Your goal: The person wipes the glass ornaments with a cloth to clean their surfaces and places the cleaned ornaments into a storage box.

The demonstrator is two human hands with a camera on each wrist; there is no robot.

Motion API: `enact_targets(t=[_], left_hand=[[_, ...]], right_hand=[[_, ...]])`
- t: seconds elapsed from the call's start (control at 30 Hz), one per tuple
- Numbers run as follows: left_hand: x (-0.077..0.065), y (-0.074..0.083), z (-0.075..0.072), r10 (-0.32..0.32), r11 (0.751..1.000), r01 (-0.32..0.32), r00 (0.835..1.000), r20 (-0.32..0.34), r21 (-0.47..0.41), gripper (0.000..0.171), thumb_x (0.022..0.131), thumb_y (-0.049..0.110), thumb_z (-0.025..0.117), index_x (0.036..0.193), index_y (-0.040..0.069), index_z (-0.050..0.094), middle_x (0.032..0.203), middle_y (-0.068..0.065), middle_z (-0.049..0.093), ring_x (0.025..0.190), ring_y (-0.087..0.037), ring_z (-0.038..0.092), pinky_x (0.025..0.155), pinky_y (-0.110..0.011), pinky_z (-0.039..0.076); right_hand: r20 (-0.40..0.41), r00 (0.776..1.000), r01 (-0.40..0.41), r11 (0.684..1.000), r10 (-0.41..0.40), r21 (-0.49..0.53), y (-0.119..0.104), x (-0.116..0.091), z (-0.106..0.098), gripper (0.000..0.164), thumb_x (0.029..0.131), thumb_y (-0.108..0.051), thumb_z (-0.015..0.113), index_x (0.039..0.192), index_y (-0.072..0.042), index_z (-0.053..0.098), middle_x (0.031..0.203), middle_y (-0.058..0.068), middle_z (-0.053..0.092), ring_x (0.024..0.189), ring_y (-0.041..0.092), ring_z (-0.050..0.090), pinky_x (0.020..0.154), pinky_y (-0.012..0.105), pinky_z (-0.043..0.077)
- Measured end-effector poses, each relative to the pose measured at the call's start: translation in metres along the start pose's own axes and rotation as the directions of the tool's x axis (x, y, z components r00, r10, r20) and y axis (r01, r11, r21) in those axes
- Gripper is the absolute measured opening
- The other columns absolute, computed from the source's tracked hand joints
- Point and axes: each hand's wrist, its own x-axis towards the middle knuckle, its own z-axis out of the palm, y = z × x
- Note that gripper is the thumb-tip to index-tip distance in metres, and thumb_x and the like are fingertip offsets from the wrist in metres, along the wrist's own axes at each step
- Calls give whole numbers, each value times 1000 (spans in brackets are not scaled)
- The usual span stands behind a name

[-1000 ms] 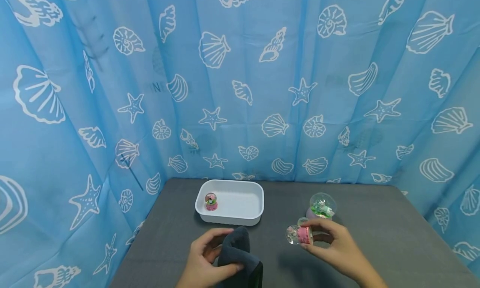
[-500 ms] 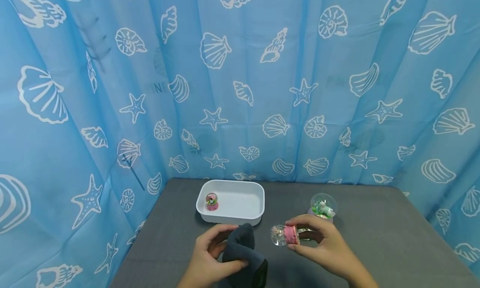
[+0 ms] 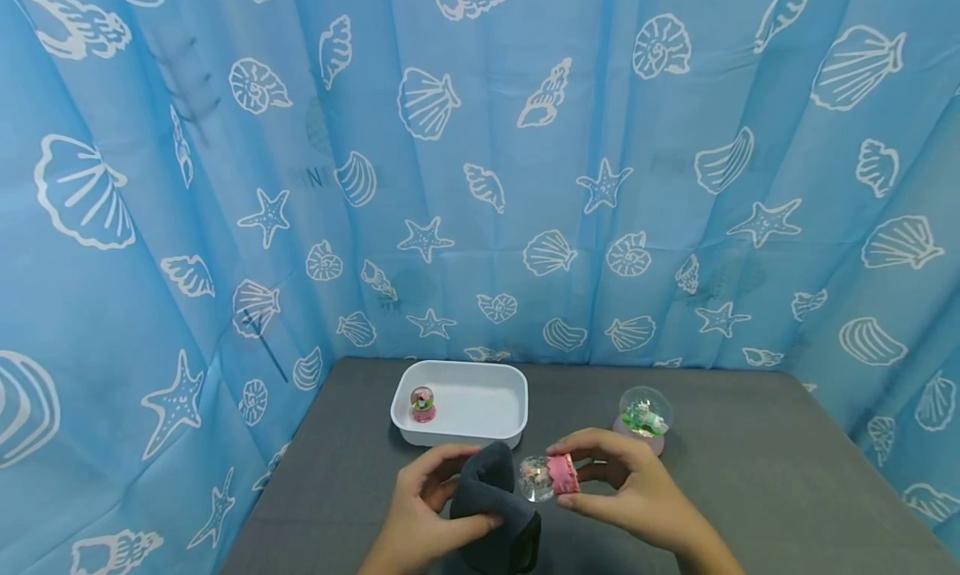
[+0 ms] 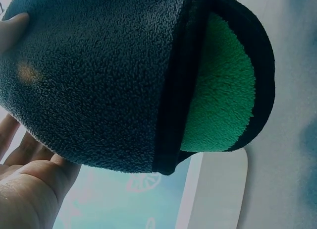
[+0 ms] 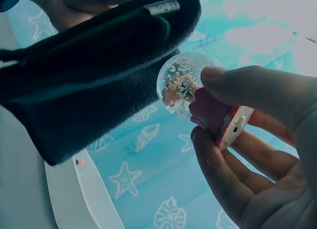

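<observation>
Pinched by its pink base in my right hand (image 3: pixel 626 487) is a small snow globe (image 3: pixel 549 477), tipped on its side with the clear dome toward the left. My left hand (image 3: pixel 431 504) holds a folded dark grey cloth (image 3: pixel 491 508) between thumb and fingers. In the left wrist view the cloth (image 4: pixel 99 80) shows a black border and a green inner face. The dome of the snow globe (image 5: pixel 181 83) is right beside the cloth (image 5: pixel 99 105) in the right wrist view; whether they touch I cannot tell.
A white tray (image 3: pixel 480 435) stands at the back of the grey table (image 3: pixel 300 492), with another small pink-based snow globe (image 3: pixel 423 405) at its left end. A larger snow globe (image 3: pixel 643 417) with a pale pink base stands behind my right hand. A blue shell-print curtain (image 3: pixel 480 183) surrounds the table.
My right hand has carried the small snow globe leftward, from near the larger globe to beside the cloth. The left hand has shifted slightly right, still gripping the cloth.
</observation>
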Motion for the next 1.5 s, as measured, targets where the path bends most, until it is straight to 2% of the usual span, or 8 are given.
enact_targets(t=[0.23,0.47,0.67,0.9,1.1,1.3,1.43,1.5], left_hand=[[2,2,4,31,1000,-31,999,15,-1,68,78,-3,91,138,0,62,136,-16,67,123,-24,70,100,-38,64],[4,-1,6,154,988,-154,988,35,11,63,81,-3,89,138,1,63,137,-22,66,123,-25,70,100,-40,64],[10,-1,11,234,972,-235,971,37,28,66,82,-3,88,142,0,61,139,-24,65,125,-23,70,100,-40,63],[21,0,19,309,950,-308,951,-2,57,67,80,-6,89,141,0,62,136,-25,67,123,-22,71,97,-36,64],[27,5,27,311,949,-312,950,16,55,66,80,-5,89,140,2,63,136,-22,68,123,-24,70,99,-38,64],[34,8,33,343,933,-342,939,11,108,63,77,-2,92,134,6,66,130,-16,70,114,-25,73,95,-38,66],[40,8,36,374,919,-371,927,2,135,61,75,-1,92,131,8,68,125,-14,72,108,-25,74,89,-38,68],[43,7,36,391,912,-388,920,4,136,61,74,-3,91,130,8,68,124,-14,72,107,-24,74,87,-38,68]], right_hand=[[15,1000,-16,999,15,43,2,8,7,44,88,9,80,129,-2,68,122,13,73,97,18,76,81,37,69],[-5,999,-33,990,34,136,8,16,13,42,87,13,78,128,7,66,120,2,75,91,15,78,73,40,69],[-20,999,-21,982,25,186,10,20,17,42,91,13,73,132,7,65,124,1,76,103,16,79,76,42,69],[-83,996,-20,991,32,132,7,22,21,43,93,10,74,135,5,65,127,16,74,115,15,75,87,41,68],[-128,991,-37,999,37,0,4,21,16,40,93,6,76,132,-4,71,123,8,78,104,14,75,83,34,67],[-130,991,-8,998,15,55,0,20,12,40,95,10,71,134,1,69,125,5,75,108,15,74,85,35,68],[-123,992,6,997,4,81,-5,20,8,39,102,12,59,138,1,67,131,5,69,115,12,69,88,30,66],[-110,994,25,997,-16,77,-7,19,6,41,104,13,51,140,2,65,132,5,67,111,10,64,82,27,63]])
